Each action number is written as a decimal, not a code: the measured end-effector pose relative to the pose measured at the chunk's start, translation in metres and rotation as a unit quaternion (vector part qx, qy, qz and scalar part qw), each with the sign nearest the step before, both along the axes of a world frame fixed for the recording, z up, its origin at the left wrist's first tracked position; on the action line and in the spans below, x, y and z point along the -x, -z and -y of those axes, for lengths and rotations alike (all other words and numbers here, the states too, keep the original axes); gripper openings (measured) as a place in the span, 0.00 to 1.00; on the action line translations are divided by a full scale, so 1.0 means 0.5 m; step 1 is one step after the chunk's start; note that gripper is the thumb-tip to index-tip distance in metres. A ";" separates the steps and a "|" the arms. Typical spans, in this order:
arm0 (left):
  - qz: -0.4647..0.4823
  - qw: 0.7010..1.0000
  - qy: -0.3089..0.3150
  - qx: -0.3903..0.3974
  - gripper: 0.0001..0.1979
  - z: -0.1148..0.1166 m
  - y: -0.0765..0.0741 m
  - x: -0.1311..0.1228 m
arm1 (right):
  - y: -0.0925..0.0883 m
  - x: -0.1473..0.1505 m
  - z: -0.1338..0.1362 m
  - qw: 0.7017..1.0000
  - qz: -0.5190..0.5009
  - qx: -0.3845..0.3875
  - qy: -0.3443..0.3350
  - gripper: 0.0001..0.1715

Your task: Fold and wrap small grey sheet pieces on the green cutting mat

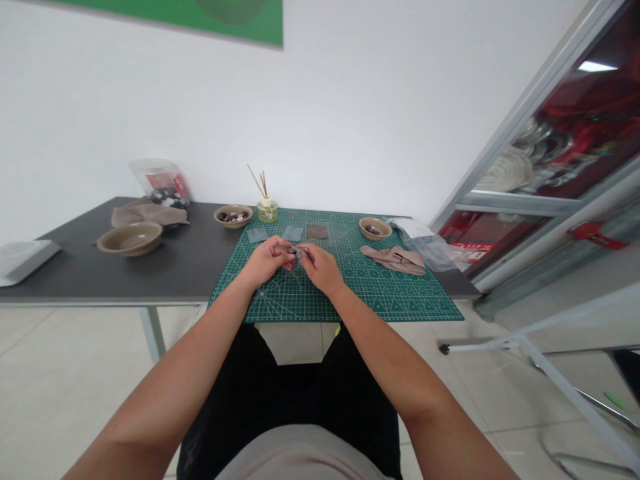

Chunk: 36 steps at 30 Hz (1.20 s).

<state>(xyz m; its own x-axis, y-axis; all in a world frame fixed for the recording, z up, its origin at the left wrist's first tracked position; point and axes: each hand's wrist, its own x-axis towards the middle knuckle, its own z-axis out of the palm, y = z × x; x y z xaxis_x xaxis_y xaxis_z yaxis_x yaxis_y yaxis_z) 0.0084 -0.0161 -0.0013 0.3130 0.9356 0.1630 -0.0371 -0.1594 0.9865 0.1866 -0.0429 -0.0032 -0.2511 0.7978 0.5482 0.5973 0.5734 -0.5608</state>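
Above the green cutting mat (280, 300), my left hand (267, 260) and my right hand (324, 270) meet, fingers closed in a pinch. Between their fingertips is a small grey piece (299, 253), partly hidden and too small to name. Just beyond my hands lie flat squares on the mat: a pale grey one (257, 235), a blue-grey one (293, 233) and a brown one (317, 231). Farther right stands a brown bowl (375, 228) with a few dark pieces in it. A crumpled brownish cloth (395, 259) lies on the mat near that bowl.
Left of the mat are a bowl of dark and light pieces (233, 216), a larger bowl (130, 239), a folded cloth (150, 213), a clear bag (160, 180) and a white device (27, 260). A reed diffuser (267, 209) stands at the back. Plastic packaging (425, 243) lies right.
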 end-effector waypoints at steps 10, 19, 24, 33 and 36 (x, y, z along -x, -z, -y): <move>-0.009 1.000 0.000 0.000 0.16 -0.001 0.001 0.001 | 0.008 0.002 -0.014 0.999 -0.022 0.038 -0.015 0.10; -0.033 0.999 0.009 0.004 0.13 0.000 0.004 0.001 | 0.011 -0.003 -0.019 0.996 -0.052 0.075 -0.016 0.12; -0.043 0.999 0.003 -0.010 0.11 0.002 0.002 0.003 | 0.010 -0.002 -0.016 0.995 -0.060 0.077 -0.011 0.13; -0.055 0.998 0.005 -0.030 0.11 -0.003 0.010 0.007 | 0.004 -0.002 -0.013 0.996 -0.044 0.077 -0.027 0.11; -0.057 0.998 -0.003 -0.030 0.13 -0.001 0.006 0.005 | 0.008 -0.002 -0.015 0.997 -0.047 0.064 -0.017 0.10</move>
<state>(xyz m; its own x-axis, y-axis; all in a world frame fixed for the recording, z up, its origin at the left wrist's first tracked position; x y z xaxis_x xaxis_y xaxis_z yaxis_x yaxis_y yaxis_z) 0.0057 -0.0157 -0.0042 0.3274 0.9273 0.1816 0.0763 -0.2175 0.9731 0.1876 -0.0352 -0.0074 -0.2311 0.8546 0.4650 0.5202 0.5124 -0.6832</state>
